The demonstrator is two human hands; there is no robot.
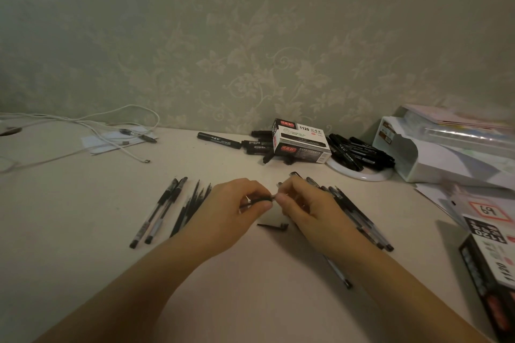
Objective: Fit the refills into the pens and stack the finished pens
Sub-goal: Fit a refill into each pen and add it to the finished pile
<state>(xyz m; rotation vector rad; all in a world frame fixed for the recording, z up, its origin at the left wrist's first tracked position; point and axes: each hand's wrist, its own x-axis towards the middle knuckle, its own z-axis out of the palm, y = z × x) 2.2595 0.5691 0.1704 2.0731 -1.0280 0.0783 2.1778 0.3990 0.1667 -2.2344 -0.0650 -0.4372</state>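
My left hand point(234, 203) pinches a thin black pen part point(260, 199) held level above the table. My right hand point(302, 203) meets it at its right end, fingertips pinching something small that I cannot make out. Two finished pens point(160, 210) lie side by side at the left. A fan of dark refills point(192, 206) lies next to them, partly under my left wrist. A row of pens point(359, 217) lies to the right, partly hidden by my right hand. A black pen cap point(273, 225) lies on the table below my hands.
A white marker box point(301, 140) sits at the back among loose black markers point(220, 140), some on a white plate point(359, 174). White cables point(111, 131) lie back left. A white tray point(434, 153) and boxes point(490, 259) crowd the right edge. One pen point(338, 273) lies under my right forearm.
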